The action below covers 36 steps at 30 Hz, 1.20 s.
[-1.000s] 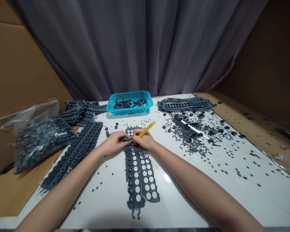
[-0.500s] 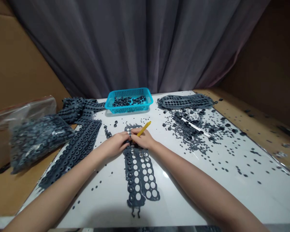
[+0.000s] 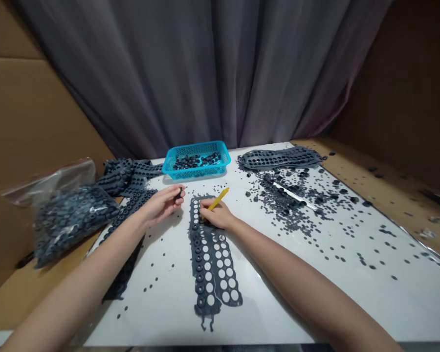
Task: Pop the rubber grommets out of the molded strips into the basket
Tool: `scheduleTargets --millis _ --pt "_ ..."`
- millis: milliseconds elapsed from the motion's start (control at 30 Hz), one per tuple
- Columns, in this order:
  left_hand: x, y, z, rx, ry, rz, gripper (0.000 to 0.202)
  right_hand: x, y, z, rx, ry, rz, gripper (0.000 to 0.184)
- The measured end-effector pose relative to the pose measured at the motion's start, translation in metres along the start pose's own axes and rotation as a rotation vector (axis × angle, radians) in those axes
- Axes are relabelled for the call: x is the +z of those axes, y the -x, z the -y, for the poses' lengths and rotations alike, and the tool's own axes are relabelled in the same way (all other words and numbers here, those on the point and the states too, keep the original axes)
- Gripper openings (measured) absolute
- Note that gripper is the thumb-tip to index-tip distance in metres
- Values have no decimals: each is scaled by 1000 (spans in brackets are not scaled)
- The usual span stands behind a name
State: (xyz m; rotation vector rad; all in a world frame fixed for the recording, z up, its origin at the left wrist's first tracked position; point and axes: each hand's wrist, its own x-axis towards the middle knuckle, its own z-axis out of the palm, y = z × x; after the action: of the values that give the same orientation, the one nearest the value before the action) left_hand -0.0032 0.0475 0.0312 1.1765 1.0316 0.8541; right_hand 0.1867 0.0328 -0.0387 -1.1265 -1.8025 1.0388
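On the white table (image 3: 278,293) lies a dark grey rubber sheet (image 3: 207,310) with rows of round holes; ring-shaped pieces still sit in its left row. My right hand (image 3: 218,214) rests on the sheet's upper part, closed around a yellow pen-shaped tool (image 3: 219,197) tilted up to the right. The tool's lower tip is hidden by the fingers. Raised to the left of the sheet, my left hand (image 3: 162,204) pinches a small black rubber piece (image 3: 178,194) between thumb and fingers.
A blue basket (image 3: 196,173) holding black pieces stands at the back. To the left are a clear bag (image 3: 73,220) of rings and more sheets (image 3: 132,173). Stacked strips (image 3: 280,159), scattered bits (image 3: 297,220) and a white stick (image 3: 293,194) lie right.
My left hand has lifted off the sheet and moved left and up with a small black piece. My right hand stays on the sheet with the yellow tool. The view has shifted slightly.
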Motion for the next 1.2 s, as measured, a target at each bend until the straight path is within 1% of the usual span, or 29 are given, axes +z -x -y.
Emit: scheduleTargets --millis 100,167,267,367,400,500,567,667,733,800,900,967,1067,1133,1200 --pt "23 14 0 -127 434 49 15 0 -1 -3 -3 -87 -18 15" --pt "37 21 5 -208 613 32 12 0 -1 -6 4 -147 -52 15" --pt "50 26 14 -278 716 -54 21 0 -3 -9 16 -227 -122 14" --pt "51 26 20 -272 762 -126 24 -3 -5 -9 25 -282 -227 11" --pt "50 26 21 -257 768 -140 25 -4 -6 -9 28 -303 -270 12" --pt "45 27 22 -219 806 -160 27 -7 -7 -6 16 -371 -374 28" --pt "43 29 24 -211 847 -162 29 -8 -7 -2 -6 -386 -395 34" --pt "41 32 27 -198 863 -167 31 -8 -4 7 -52 -358 -391 32" --pt "40 32 30 -182 842 -157 30 -6 -2 15 -94 -311 -378 23" --pt "40 32 33 -151 804 -142 30 -4 0 21 -149 -258 -322 16" --pt "41 30 38 -92 752 -120 31 -2 0 24 -213 -193 -169 25" --pt "41 28 39 -63 741 -132 32 -1 -1 22 -227 -177 -105 30" --pt "42 27 40 -46 739 -175 32 -1 -2 20 -233 -183 -81 35" --pt "42 27 41 -48 745 -181 30 -2 -3 20 -229 -179 -80 35" --pt "40 28 43 -62 761 -199 28 -5 -5 20 -226 -169 -122 32"
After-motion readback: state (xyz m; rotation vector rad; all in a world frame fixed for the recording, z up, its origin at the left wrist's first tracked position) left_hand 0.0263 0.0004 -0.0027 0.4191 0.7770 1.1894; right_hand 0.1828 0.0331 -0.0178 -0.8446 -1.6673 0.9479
